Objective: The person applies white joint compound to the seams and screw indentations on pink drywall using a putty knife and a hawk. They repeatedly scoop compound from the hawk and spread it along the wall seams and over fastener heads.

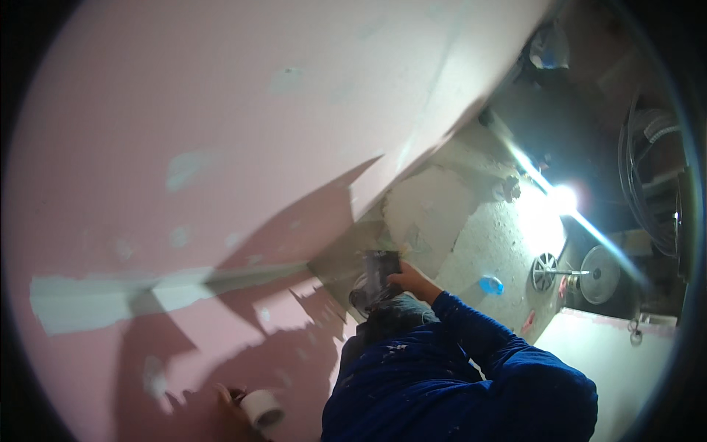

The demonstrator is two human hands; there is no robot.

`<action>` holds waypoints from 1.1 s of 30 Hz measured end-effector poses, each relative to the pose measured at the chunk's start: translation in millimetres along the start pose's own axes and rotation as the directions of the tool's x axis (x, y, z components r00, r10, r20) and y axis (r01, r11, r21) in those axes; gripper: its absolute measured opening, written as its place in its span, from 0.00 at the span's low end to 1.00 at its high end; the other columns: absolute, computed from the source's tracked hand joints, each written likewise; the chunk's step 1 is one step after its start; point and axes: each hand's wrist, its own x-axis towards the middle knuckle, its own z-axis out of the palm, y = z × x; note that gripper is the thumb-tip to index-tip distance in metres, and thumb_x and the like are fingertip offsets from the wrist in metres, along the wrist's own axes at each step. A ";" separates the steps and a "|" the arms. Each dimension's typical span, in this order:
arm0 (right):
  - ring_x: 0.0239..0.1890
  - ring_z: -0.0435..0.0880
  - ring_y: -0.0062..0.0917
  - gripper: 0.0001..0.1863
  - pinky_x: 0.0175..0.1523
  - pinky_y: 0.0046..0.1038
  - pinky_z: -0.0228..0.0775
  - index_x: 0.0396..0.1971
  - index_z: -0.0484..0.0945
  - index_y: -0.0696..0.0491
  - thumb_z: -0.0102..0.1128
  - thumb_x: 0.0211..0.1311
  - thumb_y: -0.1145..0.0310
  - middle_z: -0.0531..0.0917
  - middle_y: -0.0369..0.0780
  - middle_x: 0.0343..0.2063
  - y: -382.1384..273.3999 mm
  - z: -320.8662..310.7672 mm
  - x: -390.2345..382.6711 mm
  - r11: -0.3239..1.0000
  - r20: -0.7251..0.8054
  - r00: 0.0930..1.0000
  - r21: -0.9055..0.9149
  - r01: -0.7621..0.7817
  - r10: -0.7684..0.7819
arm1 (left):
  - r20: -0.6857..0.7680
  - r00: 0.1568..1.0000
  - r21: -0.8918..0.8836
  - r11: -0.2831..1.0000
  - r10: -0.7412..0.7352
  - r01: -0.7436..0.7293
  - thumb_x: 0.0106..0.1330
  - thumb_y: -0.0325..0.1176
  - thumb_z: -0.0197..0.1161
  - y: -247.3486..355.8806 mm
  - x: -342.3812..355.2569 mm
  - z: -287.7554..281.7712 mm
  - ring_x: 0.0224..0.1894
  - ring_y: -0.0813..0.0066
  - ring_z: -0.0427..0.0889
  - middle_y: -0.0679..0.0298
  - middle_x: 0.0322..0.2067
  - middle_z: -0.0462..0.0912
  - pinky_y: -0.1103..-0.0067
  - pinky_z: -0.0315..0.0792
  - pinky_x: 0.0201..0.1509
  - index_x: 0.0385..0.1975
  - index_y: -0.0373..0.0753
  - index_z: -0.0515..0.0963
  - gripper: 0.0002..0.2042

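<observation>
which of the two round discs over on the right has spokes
The left disc, the one nearer the right hand: it is spoked like a wheel, while the other disc looks pale, with no spokes clearly visible.

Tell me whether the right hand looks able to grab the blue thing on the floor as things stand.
Probably not: the right hand appears taken up with a dark flat object, and the blue thing lies apart on the floor, off to the right.
</observation>
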 end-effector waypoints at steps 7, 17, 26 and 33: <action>0.42 0.85 0.24 0.24 0.49 0.30 0.79 0.59 0.76 0.57 0.61 0.61 0.74 0.84 0.38 0.44 125.4 -132.3 0.0 0.980 -0.466 0.884 0.188 0.071 0.025 | 0.541 0.839 0.122 0.992 -0.061 -0.006 0.73 0.39 0.63 -101.2 125.6 213.0 0.39 0.72 0.82 0.59 0.41 0.83 0.76 0.77 0.44 0.49 0.34 0.78 0.15; 0.42 0.85 0.25 0.21 0.50 0.30 0.80 0.56 0.77 0.57 0.55 0.63 0.79 0.84 0.37 0.45 252.2 -147.4 -48.0 0.878 -0.622 0.737 0.471 0.082 0.264 | 0.911 0.391 0.084 0.872 0.129 -0.482 0.68 0.31 0.70 -69.6 188.3 508.3 0.46 0.74 0.82 0.58 0.44 0.84 0.76 0.77 0.52 0.72 0.31 0.64 0.34; 0.43 0.87 0.26 0.21 0.49 0.31 0.82 0.58 0.75 0.56 0.54 0.65 0.80 0.85 0.37 0.46 323.8 -147.8 -42.3 0.811 -0.635 0.698 0.570 0.132 0.332 | 0.845 0.338 -0.017 0.652 0.415 -0.758 0.68 0.27 0.64 -84.8 250.6 727.4 0.61 0.54 0.81 0.43 0.58 0.81 0.65 0.74 0.66 0.71 0.35 0.64 0.31; 0.42 0.85 0.23 0.17 0.45 0.25 0.78 0.55 0.76 0.59 0.57 0.66 0.77 0.85 0.38 0.45 337.5 -147.8 -56.3 0.812 -0.727 0.599 0.545 0.209 0.334 | 0.821 0.210 0.076 0.262 0.531 -0.962 0.64 0.26 0.62 -116.8 255.7 861.1 0.50 0.41 0.84 0.38 0.49 0.82 0.57 0.78 0.55 0.68 0.39 0.66 0.30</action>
